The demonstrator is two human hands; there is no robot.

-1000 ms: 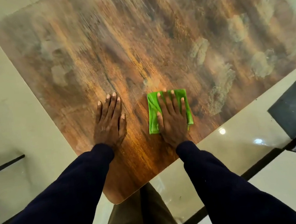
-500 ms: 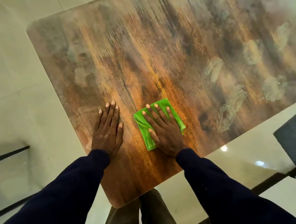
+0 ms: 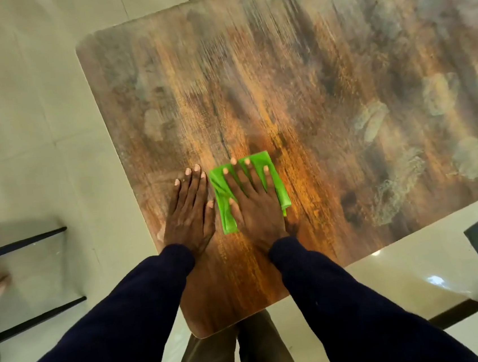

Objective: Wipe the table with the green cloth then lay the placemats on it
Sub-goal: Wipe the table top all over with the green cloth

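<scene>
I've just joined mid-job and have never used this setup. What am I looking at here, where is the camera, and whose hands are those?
There is no machine: a person works with bare hands. The single picture comes from a camera worn on the head, looking down past dark sleeves. The left hand rests flat on the wooden table, fingers straight. The right hand presses the folded green cloth flat against the table beside it; nothing is gripped. Pale floor tiles surround the table. I can identify no placemat.
</scene>
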